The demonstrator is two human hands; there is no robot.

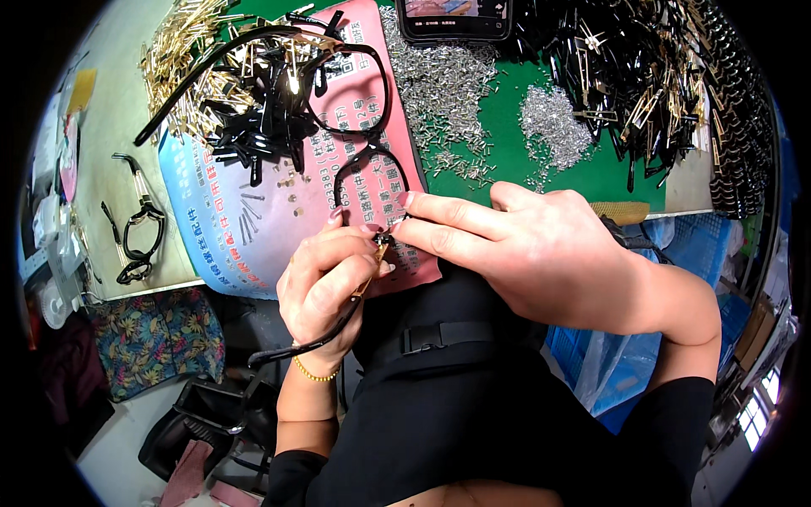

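Note:
A pair of black eyeglasses [372,139] is held over the printed pink and blue sheet, one temple stretching out to the upper left. My left hand [325,283] pinches the near corner of the frame at the hinge, where a black and gold temple [317,341] runs back past the wrist. Coming in from the right, my right hand [541,241] has its index and middle fingers extended together against the near rim, beside the hinge. Its thumb is mostly hidden. Whether a small part lies between the fingertips at the hinge cannot be made out.
Gold metal temple parts [182,63] and black tips [262,131] are heaped at upper left. Small silver pieces [443,93] form two piles on the green mat [507,76], below a phone [456,24]. More black and gold temples [650,84] lie at upper right; another eyeglass frame [144,228] sits at left.

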